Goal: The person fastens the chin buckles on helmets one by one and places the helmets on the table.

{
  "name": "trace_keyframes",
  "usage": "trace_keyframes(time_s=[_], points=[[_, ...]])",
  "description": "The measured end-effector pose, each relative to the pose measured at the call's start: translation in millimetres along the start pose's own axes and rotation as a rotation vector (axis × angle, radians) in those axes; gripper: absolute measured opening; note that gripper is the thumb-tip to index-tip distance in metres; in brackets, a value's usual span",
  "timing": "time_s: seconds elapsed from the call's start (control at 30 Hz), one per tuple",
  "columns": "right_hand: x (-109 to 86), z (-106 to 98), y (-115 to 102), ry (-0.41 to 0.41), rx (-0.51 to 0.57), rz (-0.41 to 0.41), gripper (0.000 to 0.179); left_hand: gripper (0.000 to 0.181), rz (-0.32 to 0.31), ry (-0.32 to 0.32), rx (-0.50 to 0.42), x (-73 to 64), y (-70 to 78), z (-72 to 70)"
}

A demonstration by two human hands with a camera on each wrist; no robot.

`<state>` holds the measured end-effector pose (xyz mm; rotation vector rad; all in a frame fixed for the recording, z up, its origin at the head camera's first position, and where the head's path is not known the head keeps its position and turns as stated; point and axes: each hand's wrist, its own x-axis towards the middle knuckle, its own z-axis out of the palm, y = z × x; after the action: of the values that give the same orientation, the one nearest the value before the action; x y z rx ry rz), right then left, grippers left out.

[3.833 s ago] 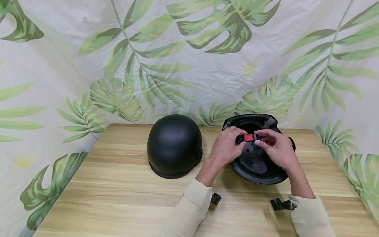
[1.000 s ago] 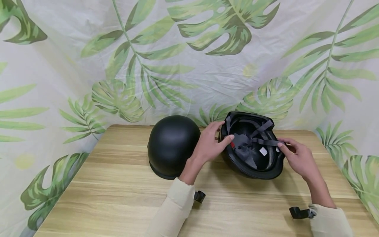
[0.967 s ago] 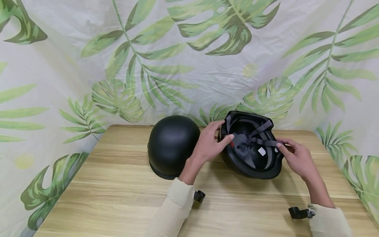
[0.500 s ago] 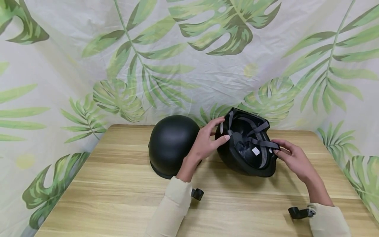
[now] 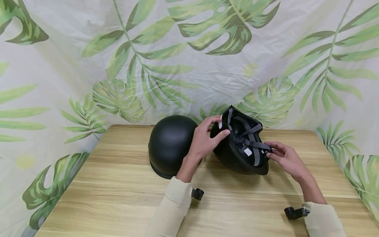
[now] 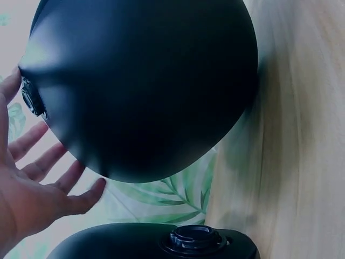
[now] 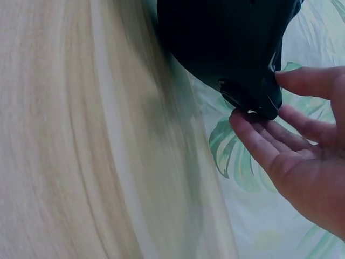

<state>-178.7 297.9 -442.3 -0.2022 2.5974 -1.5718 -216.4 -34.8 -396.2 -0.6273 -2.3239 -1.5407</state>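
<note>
A black helmet [image 5: 234,158] stands tilted on the table, its open inside facing right and up. Grey straps [image 5: 251,143] and a white sticker [image 5: 247,151] show inside it. My left hand [image 5: 204,140] holds its left side, thumb at the rim and fingers spread on the shell; the left wrist view shows them beside a round side knob [image 6: 32,97]. At the opposite edge my right hand [image 5: 285,159] pinches the rim between thumb and fingers. A second black helmet [image 5: 173,144] sits dome up to the left, partly behind my left forearm.
The wooden table [image 5: 118,197] ends at a leaf-print cloth [image 5: 189,65] hanging behind it. Black wrist mounts [image 5: 197,194] stick out from both pale sleeves [image 5: 171,207]. The second helmet is close to my left hand.
Earlier, both hands were at a red buckle over the helmet. It has since been let go; my hands moved to the sides, and the helmet has turned and shifted left.
</note>
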Motion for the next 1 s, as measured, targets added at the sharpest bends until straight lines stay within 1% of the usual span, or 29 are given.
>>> trace_keyframes(time_s=[0.1,0.27,0.37,0.53,0.67,0.77,0.9,1.0], points=[[-0.8,-1.5,-0.6,0.02,-0.008,-0.006,0.059,0.052,-0.011,-0.013,-0.002,0.5,-2.3,-0.5],[-1.1,-0.2,2.4,0.075,-0.052,-0.005,0.052,0.057,0.025,-0.095,0.003,0.0,-4.6,-2.6],[-0.2,4.1,5.0,0.053,-0.065,-0.008,0.051,0.059,0.043,-0.118,0.028,-0.4,-3.1,-4.4],[3.8,15.5,8.1,-0.012,-0.091,-0.027,0.05,0.06,0.049,-0.102,0.081,-1.0,3.0,-6.5],[6.7,21.8,10.9,-0.02,-0.135,-0.028,0.046,0.056,0.067,-0.101,0.091,-0.8,4.5,-6.8],[7.9,24.1,12.3,-0.011,-0.156,-0.021,0.045,0.054,0.089,-0.137,0.076,-0.2,2.1,-6.7],[8.9,25.5,12.9,-0.009,-0.156,-0.014,0.045,0.06,0.099,-0.196,0.064,0.5,-2.2,-6.1],[8.9,26.4,12.4,-0.009,-0.147,-0.012,0.045,0.063,0.095,-0.206,0.072,0.2,-3.1,-6.7]])
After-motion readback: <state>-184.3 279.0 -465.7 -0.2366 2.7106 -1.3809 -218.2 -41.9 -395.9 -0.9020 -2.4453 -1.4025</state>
